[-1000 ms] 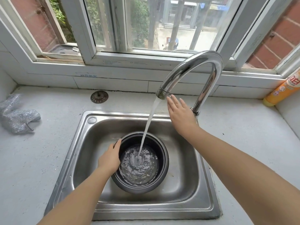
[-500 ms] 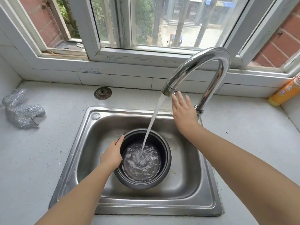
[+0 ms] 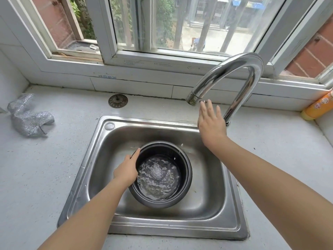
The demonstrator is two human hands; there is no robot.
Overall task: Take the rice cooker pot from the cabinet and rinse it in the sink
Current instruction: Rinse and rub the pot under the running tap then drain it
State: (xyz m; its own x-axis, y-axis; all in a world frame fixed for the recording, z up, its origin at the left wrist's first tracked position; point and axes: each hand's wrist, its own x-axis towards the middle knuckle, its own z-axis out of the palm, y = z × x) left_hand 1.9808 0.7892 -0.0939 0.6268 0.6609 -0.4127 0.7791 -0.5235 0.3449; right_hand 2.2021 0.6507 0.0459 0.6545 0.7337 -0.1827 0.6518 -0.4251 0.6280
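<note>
The dark rice cooker pot (image 3: pixel 185 168) stands in the steel sink (image 3: pixel 207 210), part filled with rippling water. My left hand (image 3: pixel 127 170) grips the pot's left rim, thumb over the edge. My right hand (image 3: pixel 210 123) hovers with fingers spread at the base of the curved chrome faucet (image 3: pixel 234 69), just right of its spout. No water runs from the spout.
A silver mesh scrubber (image 3: pixel 28 118) lies on the white counter at far left. A round drain strainer (image 3: pixel 118 100) sits behind the sink. An orange bottle (image 3: pixel 319 107) lies at the right corner. The window sill runs close behind the faucet.
The stream of water from the faucet has stopped. My right hand stays by the faucet base, and my left hand keeps hold of the pot's rim.
</note>
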